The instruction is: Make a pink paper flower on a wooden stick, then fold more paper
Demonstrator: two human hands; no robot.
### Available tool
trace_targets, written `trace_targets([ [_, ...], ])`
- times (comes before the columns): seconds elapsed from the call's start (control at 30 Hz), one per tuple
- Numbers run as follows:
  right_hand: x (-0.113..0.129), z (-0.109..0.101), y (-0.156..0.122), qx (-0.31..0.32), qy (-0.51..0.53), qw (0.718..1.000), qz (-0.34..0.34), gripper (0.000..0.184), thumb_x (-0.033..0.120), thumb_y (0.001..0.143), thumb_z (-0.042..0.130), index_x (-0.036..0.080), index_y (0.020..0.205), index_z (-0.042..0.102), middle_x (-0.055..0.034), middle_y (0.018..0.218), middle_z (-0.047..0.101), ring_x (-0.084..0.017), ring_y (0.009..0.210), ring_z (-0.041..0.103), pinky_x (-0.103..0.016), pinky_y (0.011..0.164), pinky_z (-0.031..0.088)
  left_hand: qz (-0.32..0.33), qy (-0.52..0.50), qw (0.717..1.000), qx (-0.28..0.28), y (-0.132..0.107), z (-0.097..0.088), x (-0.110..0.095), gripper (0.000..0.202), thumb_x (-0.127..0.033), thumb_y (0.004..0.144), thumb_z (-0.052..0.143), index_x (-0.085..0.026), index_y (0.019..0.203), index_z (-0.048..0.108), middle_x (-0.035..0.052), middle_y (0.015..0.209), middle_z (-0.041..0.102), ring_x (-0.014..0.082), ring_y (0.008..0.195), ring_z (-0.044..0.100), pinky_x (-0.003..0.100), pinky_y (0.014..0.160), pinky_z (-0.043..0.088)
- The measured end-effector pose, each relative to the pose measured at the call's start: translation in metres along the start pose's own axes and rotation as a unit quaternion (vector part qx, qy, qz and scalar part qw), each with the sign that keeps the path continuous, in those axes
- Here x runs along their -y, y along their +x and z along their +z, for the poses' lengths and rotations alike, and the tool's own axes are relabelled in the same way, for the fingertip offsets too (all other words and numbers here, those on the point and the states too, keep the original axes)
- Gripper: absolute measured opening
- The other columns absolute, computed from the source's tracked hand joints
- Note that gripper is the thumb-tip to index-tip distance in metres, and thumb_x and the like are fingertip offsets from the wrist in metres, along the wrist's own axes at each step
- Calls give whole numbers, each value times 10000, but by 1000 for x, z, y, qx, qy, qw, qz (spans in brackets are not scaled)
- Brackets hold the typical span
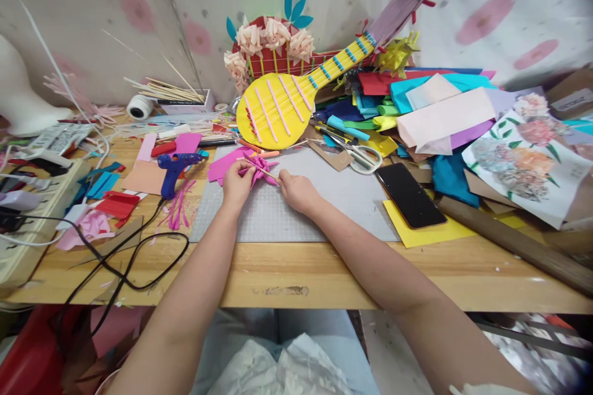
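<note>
My left hand [238, 185] is closed on a magenta paper flower [263, 174] with narrow curling petals, over the grey cutting mat [296, 216]. A thin wooden stick [263, 170] lies across the flower, and my right hand [296, 190] pinches its right end. The flower's underside is hidden by my fingers. Flat magenta paper [227, 166] rests on the mat just behind my left hand. Left of the mat, a blue glue gun [174, 171] sits beside a bundle of magenta paper strips [178, 207].
Behind the mat stands a yellow paper lute [273, 111]. Scissors [361, 155] and a black phone [410, 194] lie to the right, near piled coloured paper [445, 111]. A black cable [134, 259] loops at the left, beside a power strip [41, 228].
</note>
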State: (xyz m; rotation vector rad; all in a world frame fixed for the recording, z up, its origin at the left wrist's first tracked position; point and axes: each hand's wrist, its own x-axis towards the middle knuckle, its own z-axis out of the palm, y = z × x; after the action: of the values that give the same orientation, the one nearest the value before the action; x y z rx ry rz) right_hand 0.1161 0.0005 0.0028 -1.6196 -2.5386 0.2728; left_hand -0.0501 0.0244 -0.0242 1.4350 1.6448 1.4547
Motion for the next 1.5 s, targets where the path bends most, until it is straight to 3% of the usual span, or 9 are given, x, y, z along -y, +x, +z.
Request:
trace_targets([
  [0.2,1,-1,0,-11,-3,1000,8,297,329,946,221,152,1046,437,-104,904,671,-205,792,625,-266,622,345,-16,-47,999,-3,1,0,-6,127,-218,626,626,-166,711,548,2,718,609,119,697,586,254,711,464],
  [0.4,-1,-2,1,-18,-4,1000,8,319,352,943,232,164,1067,459,-93,908,673,-203,800,624,-268,641,340,-129,-150,980,-29,4,-3,-13,310,-190,550,663,-167,794,474,-26,656,580,105,596,578,239,591,467],
  [0.6,-6,-3,-1,-35,10,999,-22,331,369,942,244,164,1038,486,-88,902,674,-190,798,620,-253,624,309,-177,-193,965,9,5,-11,-19,410,-145,504,701,-160,836,461,-4,682,618,119,604,608,271,630,492],
  [0.8,-4,-1,-2,-29,21,999,-40,293,342,941,271,163,1014,491,-75,895,674,-178,782,617,-248,602,289,-215,-195,957,-15,6,-12,-19,406,-57,498,667,-156,823,446,-4,647,615,136,611,618,285,659,486],
  [0.87,-3,0,-2,-23,21,999,-39,293,340,942,269,161,1023,487,-79,904,673,-175,789,615,-248,609,290,-217,-188,958,-16,7,-12,-18,384,-56,500,659,-151,815,461,-1,641,619,139,606,616,283,652,483],
  [1.07,-4,-1,-1,-42,11,998,-39,311,365,941,264,172,1010,498,-67,894,674,-174,774,617,-251,602,282,-168,-204,961,78,9,-16,-17,172,-119,558,606,-134,728,584,36,689,647,140,640,614,275,657,493],
  [1.2,-4,-3,-3,-39,5,999,-38,333,377,943,250,170,1017,500,-70,899,674,-171,788,618,-252,607,285,-191,-218,955,70,9,-17,-21,99,-95,571,563,-135,661,571,26,647,627,121,612,605,270,667,494],
  [1.5,-4,-4,-3,-31,-6,999,-33,324,372,939,263,169,1016,503,-76,884,674,-183,773,617,-254,603,288,-207,-197,958,29,9,-15,-15,289,-74,532,647,-141,782,519,11,640,635,118,579,605,262,615,488],
])
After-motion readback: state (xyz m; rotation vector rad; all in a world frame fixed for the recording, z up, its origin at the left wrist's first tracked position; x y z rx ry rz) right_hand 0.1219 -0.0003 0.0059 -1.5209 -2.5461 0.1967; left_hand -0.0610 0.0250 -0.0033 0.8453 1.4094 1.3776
